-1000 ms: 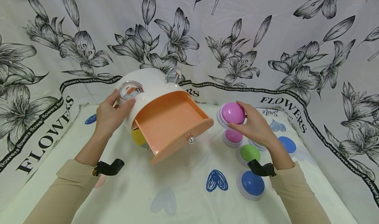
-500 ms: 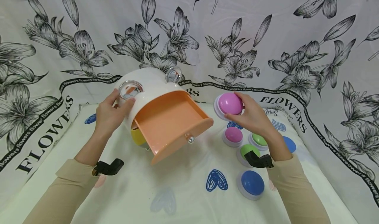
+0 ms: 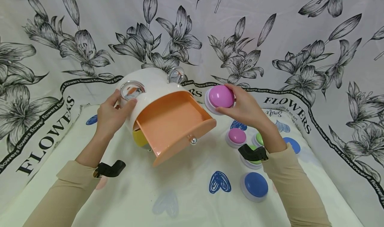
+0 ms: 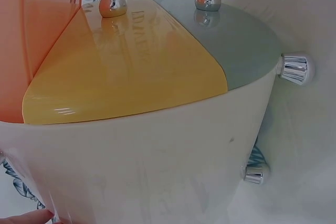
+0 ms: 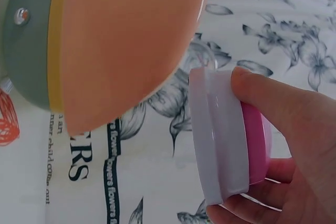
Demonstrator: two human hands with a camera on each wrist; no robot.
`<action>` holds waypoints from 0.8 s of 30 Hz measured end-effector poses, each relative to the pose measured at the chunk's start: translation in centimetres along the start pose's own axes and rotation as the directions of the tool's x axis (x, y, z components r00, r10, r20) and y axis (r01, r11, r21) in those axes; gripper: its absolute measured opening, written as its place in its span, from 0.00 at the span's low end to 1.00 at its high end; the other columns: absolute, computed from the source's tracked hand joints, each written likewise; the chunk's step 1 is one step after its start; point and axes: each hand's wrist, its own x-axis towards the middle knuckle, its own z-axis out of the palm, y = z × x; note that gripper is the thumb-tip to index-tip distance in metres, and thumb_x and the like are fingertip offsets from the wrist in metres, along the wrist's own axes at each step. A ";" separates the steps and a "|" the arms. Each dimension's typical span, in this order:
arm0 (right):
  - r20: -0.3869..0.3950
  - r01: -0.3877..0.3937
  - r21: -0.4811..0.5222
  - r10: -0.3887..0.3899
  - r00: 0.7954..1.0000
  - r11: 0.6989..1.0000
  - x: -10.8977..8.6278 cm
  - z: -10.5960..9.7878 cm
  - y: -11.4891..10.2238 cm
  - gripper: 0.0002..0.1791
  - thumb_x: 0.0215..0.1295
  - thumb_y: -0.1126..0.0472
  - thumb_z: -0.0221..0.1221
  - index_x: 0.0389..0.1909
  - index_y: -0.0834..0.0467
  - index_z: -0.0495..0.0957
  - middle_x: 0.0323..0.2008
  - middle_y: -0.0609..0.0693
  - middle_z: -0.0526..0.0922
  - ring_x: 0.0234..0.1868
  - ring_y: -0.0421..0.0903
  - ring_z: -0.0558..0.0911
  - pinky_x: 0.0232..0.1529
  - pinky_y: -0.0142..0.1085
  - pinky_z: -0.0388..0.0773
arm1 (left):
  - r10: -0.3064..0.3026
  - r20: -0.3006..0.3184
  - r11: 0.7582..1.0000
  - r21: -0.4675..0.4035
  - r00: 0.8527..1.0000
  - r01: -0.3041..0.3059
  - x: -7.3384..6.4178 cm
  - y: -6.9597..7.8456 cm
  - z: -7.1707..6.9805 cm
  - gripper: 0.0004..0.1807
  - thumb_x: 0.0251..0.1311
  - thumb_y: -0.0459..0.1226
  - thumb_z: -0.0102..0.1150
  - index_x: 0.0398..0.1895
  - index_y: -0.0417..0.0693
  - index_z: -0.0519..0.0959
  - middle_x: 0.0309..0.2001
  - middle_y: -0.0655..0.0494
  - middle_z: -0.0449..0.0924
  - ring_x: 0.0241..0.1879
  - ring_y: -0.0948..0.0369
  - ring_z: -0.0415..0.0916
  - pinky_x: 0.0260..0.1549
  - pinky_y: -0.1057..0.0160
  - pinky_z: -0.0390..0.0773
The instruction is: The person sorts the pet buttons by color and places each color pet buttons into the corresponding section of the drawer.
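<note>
A white rounded drawer box (image 3: 150,78) with clear ear shapes on top stands tilted at centre left. Its orange drawer (image 3: 174,120), bare inside, is pulled out toward the front. My left hand (image 3: 114,117) grips the box by its left ear, thumb in front. In the left wrist view the yellow drawer (image 4: 126,72) and grey-green drawer (image 4: 236,45) sit pushed in, with silver knobs. My right hand (image 3: 249,108) holds a pink dome button (image 3: 221,96) by its rim, to the right of the orange drawer. Its white base (image 5: 226,135) faces the box in the right wrist view.
On the pale cloth (image 3: 186,200) at right lie another pink button (image 3: 237,136), a blue button (image 3: 256,184) and two green ones, partly hidden by my right wrist. A blue round shape (image 3: 292,145) is farther right. A flower-print curtain (image 3: 192,30) hangs behind.
My right hand has carried the pink button leftward and upward, closer to the orange drawer. My left hand and the drawer box have stayed in place.
</note>
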 end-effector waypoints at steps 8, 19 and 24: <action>0.049 0.019 0.046 -0.021 0.999 0.999 0.9 1.2 -2.3 0.44 0.48 0.50 0.68 0.65 0.58 0.59 0.57 0.53 0.70 0.51 0.49 0.75 0.44 0.41 0.81 | 0.004 -0.002 1.000 0.000 1.000 -0.004 0.0 0.1 0.0 0.38 0.55 0.58 0.54 0.66 0.50 0.64 0.70 0.56 0.52 0.69 0.55 0.52 0.56 0.50 0.69; 0.149 0.089 0.036 -0.093 0.984 0.995 1.8 2.7 -4.8 0.44 0.46 0.48 0.69 0.63 0.58 0.62 0.55 0.50 0.72 0.51 0.45 0.75 0.50 0.37 0.77 | 0.000 -0.001 1.000 0.006 1.000 0.000 0.0 0.1 0.0 0.41 0.55 0.59 0.53 0.68 0.49 0.60 0.71 0.56 0.50 0.68 0.53 0.53 0.55 0.50 0.69; 0.190 0.110 0.016 -0.111 0.975 0.994 2.1 3.3 -5.9 0.43 0.46 0.47 0.68 0.63 0.58 0.62 0.54 0.49 0.72 0.52 0.45 0.74 0.50 0.36 0.77 | 0.000 0.002 1.000 0.002 1.000 0.000 -0.1 0.1 0.0 0.41 0.55 0.59 0.53 0.69 0.49 0.59 0.71 0.55 0.51 0.68 0.53 0.54 0.55 0.50 0.69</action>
